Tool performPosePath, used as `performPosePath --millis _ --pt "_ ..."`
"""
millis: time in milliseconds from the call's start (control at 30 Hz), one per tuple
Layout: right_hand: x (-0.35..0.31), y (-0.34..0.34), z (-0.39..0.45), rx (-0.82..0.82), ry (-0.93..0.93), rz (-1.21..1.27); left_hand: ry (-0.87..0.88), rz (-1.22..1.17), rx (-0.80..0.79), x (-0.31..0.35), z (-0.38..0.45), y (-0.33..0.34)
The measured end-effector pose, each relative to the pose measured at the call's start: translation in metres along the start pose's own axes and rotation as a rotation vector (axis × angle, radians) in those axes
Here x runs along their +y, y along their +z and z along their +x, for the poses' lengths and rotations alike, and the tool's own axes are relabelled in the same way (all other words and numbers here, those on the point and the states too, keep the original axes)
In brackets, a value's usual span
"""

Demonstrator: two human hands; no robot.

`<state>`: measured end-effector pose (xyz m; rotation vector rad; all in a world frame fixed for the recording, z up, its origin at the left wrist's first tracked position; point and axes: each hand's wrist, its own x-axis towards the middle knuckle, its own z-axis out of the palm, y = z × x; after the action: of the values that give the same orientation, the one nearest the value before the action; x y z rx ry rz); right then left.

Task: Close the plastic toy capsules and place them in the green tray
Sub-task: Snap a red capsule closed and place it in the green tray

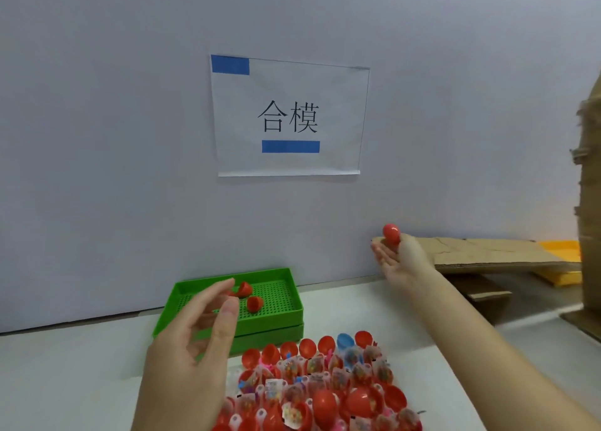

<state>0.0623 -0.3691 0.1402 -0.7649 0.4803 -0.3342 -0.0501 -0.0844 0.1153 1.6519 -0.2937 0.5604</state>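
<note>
Two hands are working apart: the left hand (201, 339) is hovering loosely curled and empty before the green tray (279, 320), where two red capsules (250, 297) are lying. Open capsules (325, 382) are crowding the surface, cut off below. The right hand (396, 258) is pinching a closed red capsule (391, 233); it looks light, stiff and slippery, best gripped across its seam. Its fingertips are blurring.

Left hand (198, 343): I see it raised, fingers loosely curled, holding nothing.
Right hand (398, 258): arm outstretched, palm up, fingertips pinching a closed red plastic capsule (391, 233).
</note>
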Motion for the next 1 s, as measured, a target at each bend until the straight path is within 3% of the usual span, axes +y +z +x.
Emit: performPosePath --millis 133,333,433,667,767,1000 --pt "-0.006 -0.003 0.011 -0.004 0.064 0.003 -0.030 -0.006 0.018 0.000 0.000 0.000" --pt "0.049 -0.032 -0.029 -0.220 0.110 -0.576 -0.047 0.143 -0.025 -0.002 0.005 -0.014" --pt "0.051 -0.036 -0.056 -0.434 0.111 -0.907 -0.068 0.347 -0.122 -0.013 0.011 -0.037" --pt "0.034 -0.010 -0.111 -0.614 -0.281 -1.449 -0.207 0.690 -0.471 -0.031 0.011 -0.067" --pt "0.032 0.004 -0.126 -0.668 -0.414 -1.461 -0.197 0.710 -0.489 -0.033 0.011 -0.063" --pt "0.077 0.019 -0.123 -0.777 -0.506 -1.568 -0.160 0.684 -0.501 -0.037 0.008 -0.048"
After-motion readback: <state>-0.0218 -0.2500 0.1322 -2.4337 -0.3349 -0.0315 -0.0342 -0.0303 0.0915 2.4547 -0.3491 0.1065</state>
